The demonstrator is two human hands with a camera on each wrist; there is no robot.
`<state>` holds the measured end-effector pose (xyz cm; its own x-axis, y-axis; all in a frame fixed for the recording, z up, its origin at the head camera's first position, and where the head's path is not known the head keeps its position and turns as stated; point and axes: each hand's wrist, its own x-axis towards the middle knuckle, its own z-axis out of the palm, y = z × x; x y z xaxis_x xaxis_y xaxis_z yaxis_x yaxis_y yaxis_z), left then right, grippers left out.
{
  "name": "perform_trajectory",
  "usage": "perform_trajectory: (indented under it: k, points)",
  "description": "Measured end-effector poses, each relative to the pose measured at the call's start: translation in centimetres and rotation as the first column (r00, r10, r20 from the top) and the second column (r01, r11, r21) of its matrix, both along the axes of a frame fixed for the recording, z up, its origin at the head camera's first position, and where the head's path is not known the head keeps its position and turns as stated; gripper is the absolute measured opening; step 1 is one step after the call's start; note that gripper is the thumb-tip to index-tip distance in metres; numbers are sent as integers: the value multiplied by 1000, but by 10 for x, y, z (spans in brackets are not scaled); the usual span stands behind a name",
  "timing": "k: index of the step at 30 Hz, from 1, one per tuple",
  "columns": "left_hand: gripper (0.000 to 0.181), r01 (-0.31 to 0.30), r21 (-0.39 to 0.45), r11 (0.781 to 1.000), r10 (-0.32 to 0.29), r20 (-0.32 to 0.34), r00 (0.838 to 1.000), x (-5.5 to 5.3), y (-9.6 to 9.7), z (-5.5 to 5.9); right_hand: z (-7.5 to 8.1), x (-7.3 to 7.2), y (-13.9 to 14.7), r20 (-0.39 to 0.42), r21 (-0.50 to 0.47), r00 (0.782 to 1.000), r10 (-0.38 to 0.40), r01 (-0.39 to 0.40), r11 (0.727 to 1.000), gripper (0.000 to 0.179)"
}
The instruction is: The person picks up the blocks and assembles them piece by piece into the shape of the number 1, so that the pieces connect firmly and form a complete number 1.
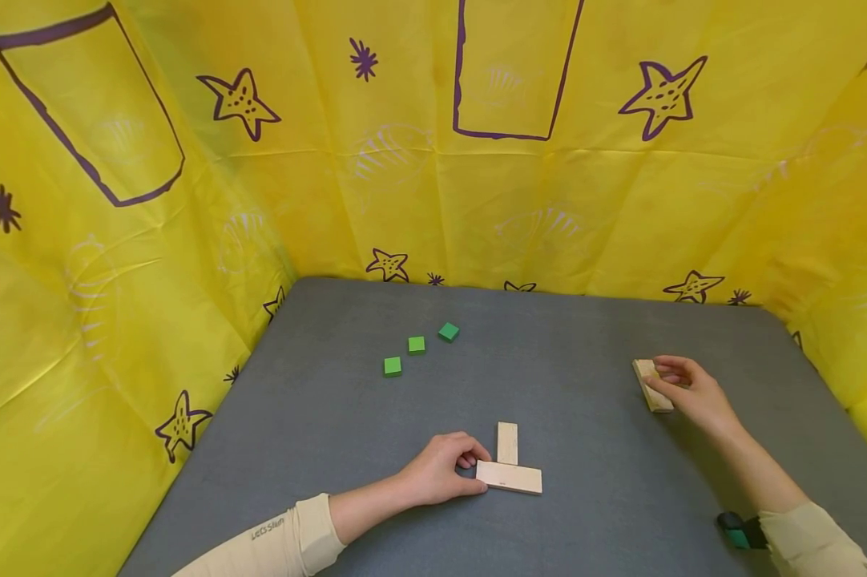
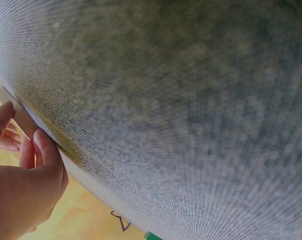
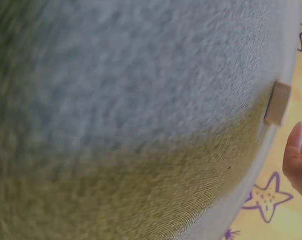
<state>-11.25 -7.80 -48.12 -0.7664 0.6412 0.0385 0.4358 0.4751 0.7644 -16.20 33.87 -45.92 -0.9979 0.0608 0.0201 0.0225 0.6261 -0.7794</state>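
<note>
My left hand (image 1: 444, 471) pinches the left end of a pale wooden block (image 1: 513, 478), thumb at the near edge and fingertips at the far edge. That block lies crosswise on the grey table. A second wooden block (image 1: 507, 442) lies lengthwise behind it, its near end right at the first block's far edge. Over at the right, my right hand (image 1: 695, 394) hovers with relaxed, bent fingers over another wooden block (image 1: 647, 386). The right wrist view shows a gap between that hand's fingers (image 3: 295, 142) and the wooden block (image 3: 278, 104).
Three small green squares, a left one (image 1: 393, 367), a middle one (image 1: 416, 345) and a darker one (image 1: 449, 332), lie in a slanting row on the grey table (image 1: 318, 401). Yellow cloth (image 1: 405, 184) with drawn starfish hangs around the table's back and sides.
</note>
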Motion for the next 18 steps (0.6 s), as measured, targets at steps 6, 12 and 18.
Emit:
perform_trajectory:
  k: [6, 12, 18]
  points:
    - [25, -5, -1, 1000, 5, 12, 1000, 0, 0, 1, -3, 0, 6, 23, 4, 1000, -6, 6, 1000, 60]
    - [25, 0, 0, 1000, 0, -5, 1000, 0, 0, 1, -4, 0, 9, 55, 33, 998, -5, 3, 999, 62]
    - [25, -7, -14, 1000, 7, -1, 1000, 0, 0, 1, -6, 1, 12, 90, 28, 996, 14, -17, 999, 64]
